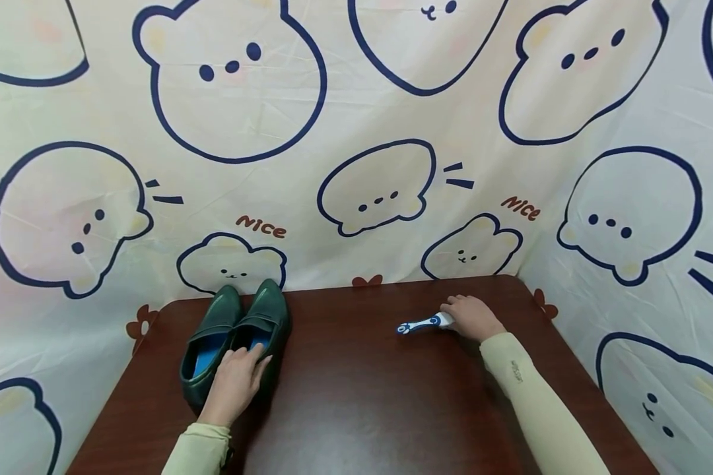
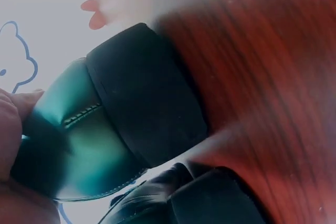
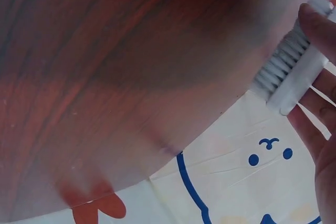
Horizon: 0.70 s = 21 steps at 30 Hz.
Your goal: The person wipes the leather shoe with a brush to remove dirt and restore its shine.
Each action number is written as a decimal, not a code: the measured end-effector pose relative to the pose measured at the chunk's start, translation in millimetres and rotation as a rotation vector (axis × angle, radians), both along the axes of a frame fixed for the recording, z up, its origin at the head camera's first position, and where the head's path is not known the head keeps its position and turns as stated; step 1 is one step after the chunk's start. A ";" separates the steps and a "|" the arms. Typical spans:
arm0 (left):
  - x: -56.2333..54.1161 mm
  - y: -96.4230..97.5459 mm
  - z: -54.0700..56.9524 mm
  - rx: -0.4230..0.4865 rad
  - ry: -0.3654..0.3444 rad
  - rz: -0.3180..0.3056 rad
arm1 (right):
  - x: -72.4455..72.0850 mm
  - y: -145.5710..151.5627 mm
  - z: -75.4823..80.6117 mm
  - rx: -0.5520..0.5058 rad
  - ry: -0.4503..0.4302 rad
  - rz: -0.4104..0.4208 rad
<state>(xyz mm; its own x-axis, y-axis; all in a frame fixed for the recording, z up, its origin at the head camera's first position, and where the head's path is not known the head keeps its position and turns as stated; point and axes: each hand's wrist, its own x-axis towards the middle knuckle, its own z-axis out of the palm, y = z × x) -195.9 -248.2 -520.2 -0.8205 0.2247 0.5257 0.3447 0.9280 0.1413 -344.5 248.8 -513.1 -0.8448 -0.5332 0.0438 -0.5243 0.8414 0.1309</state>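
A pair of dark green loafers with blue insoles stands at the left of the table, toes toward the back wall. My left hand (image 1: 236,382) grips the right loafer (image 1: 267,310) at its heel, fingertips inside the opening. The left wrist view gives that heel (image 2: 79,129) close up, with the hand at its top rim. Beside it is the left loafer (image 1: 216,320). Toward the table's back right, my right hand (image 1: 472,318) holds a brush (image 1: 420,324) with a blue and white handle pointing left. Its pale bristles (image 3: 281,64) show between thumb and fingers in the right wrist view.
The brown wooden table (image 1: 362,409) ends at a fabric backdrop (image 1: 380,119) printed with bear outlines, which rises behind it and along both sides. Both shoes' toes reach the table's back edge.
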 end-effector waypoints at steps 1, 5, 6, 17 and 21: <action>-0.3 0.3 -0.4 0.005 0.021 -0.009 | 1.5 0.5 0.8 -0.013 -0.003 -0.008; -1.4 4.1 -0.8 0.023 0.071 -0.043 | 6.0 2.0 1.3 -0.054 -0.023 -0.019; -1.5 5.5 -1.0 0.026 0.071 -0.048 | 6.7 2.4 0.7 -0.059 -0.029 -0.020; -6.1 18.1 -1.8 0.037 0.001 -0.056 | 7.6 0.8 -5.6 -0.041 -0.046 -0.023; -8.2 21.2 -2.4 0.046 0.020 -0.069 | 14.9 -11.6 2.6 -0.111 -0.053 -0.066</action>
<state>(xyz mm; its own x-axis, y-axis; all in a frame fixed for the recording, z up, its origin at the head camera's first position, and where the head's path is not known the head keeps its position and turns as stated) -204.1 -226.9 -522.6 -0.7930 0.2557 0.5530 0.4111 0.8945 0.1758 -329.6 237.2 -510.6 -0.8804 -0.4712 0.0541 -0.4714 0.8819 0.0089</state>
